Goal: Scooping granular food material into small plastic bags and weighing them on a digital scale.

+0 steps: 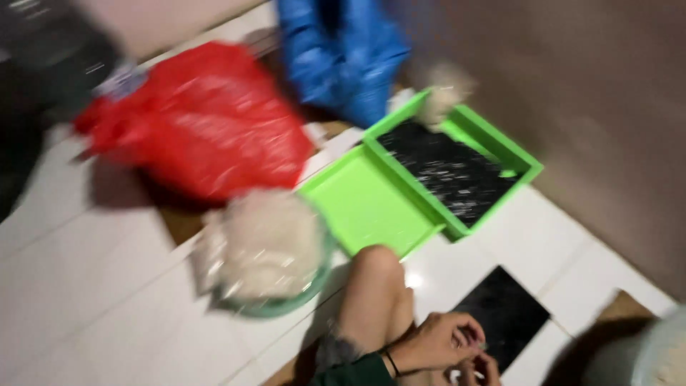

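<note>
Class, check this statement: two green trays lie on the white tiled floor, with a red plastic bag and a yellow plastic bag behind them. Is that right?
Not quite. The second bag is blue, not yellow. The head view shows two green trays on the white tiled floor, with a red plastic bag and a blue plastic bag behind them.

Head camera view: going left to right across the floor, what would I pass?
Red plastic bag → bowl of pale fluffy stuff → green tray → green tray with a black sheet.
</note>
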